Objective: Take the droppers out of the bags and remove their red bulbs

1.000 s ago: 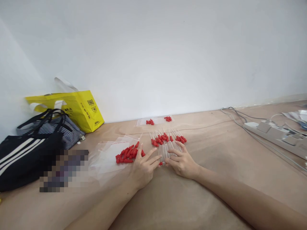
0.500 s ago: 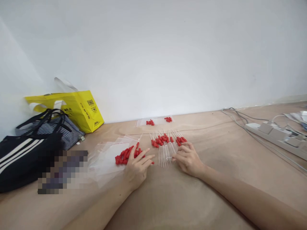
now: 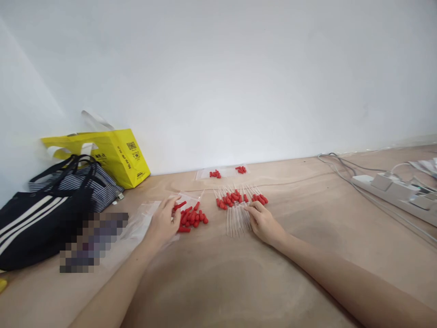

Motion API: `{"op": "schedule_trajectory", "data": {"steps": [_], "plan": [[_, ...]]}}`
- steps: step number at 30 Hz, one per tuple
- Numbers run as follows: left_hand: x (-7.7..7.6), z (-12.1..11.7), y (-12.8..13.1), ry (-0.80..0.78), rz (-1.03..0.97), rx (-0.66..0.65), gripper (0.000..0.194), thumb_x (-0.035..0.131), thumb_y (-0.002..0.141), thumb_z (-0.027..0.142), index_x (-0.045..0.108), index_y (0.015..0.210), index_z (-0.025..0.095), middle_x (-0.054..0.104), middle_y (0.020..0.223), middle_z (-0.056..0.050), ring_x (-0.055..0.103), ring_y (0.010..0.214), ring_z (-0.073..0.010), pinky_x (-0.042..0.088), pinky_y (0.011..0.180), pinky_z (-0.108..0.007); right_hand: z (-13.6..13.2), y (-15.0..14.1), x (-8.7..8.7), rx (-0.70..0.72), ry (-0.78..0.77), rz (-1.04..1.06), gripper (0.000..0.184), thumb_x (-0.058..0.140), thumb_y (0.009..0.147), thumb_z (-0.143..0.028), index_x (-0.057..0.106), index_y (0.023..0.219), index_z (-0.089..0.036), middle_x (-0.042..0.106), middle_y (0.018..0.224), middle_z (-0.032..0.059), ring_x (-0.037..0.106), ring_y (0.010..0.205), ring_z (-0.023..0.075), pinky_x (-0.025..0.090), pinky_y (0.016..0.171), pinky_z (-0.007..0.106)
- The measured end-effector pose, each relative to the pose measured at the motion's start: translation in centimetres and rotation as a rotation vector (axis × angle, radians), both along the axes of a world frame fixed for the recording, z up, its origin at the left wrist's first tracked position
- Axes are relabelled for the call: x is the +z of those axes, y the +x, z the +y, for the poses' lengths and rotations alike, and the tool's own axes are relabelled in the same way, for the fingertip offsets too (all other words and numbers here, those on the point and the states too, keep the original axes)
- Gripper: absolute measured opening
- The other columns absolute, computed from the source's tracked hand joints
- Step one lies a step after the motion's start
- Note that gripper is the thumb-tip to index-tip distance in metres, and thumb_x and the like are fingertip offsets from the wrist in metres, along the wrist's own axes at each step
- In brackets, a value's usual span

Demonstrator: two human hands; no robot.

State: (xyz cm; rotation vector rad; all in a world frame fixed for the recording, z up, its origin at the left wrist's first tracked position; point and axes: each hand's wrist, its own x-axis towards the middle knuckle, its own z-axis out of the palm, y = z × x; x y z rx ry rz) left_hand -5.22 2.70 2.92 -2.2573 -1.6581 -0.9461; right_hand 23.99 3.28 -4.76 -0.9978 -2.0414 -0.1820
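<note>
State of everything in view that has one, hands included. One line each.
Left hand: at the red pile, grip unclear
Right hand: fingertips at the bare tubes, grip unclear
Red bulbs: heaped
Bare tubes: side by side, no bulbs visible
Red-ended tubes: lying in a row, bulbs on
Yellow bag: standing
Power strip: plugs in

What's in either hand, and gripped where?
Left hand: one red bulb, by the end nearer the palm, between the fingers. Right hand: fingers at the far ends of the clear tubes; can't tell whether one is held.
</note>
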Motion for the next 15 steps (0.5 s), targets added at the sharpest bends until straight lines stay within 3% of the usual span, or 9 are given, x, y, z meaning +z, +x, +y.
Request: {"op": "schedule_trajectory", "data": {"steps": [5, 12, 15], "plan": [[0.7, 0.8, -2.2, -0.237, -0.084, 0.139, 0.027, 0.046, 0.069, 0.035, 0.048, 0.089, 0.017, 0.058, 0.074, -0.001, 0.052, 0.055, -0.0128, 0.044, 0.055, -0.025, 0.0, -0.6, 0.2, 0.036, -0.026, 0.002, 0.026, 0.034, 0.077, -0.003, 0.054, 0.091, -0.013, 0.05, 0.089, 0.0103, 0.052, 0.082, 0.017, 0.048, 0.07, 0.029], [-0.5, 1.3, -2.8, -0.357, -0.039, 0.088, 0.023, 0.047, 0.066, 0.042, 0.048, 0.072, 0.02, 0.058, 0.067, 0.001, 0.05, 0.054, -0.013, 0.039, 0.052, -0.024, -0.7, -0.9, 0.8, 0.065, -0.085, -0.051, 0.017, 0.039, 0.082, -0.013, 0.056, 0.083, -0.014, 0.051, 0.085, 0.0084, 0.05, 0.082, 0.0166, 0.046, 0.073, 0.03], [-0.5, 1.3, -3.2, -0.326, -0.029, 0.115, 0.028, 0.045, 0.069, 0.047, 0.049, 0.069, 0.019, 0.057, 0.063, 0.001, 0.05, 0.054, -0.0133, 0.038, 0.051, -0.024, -1.1, -0.8, 1.3, 0.052, -0.082, -0.06, 0.016, 0.041, 0.084, -0.018, 0.056, 0.083, -0.014, 0.052, 0.087, 0.0082, 0.049, 0.083, 0.0171, 0.044, 0.075, 0.031]]}}
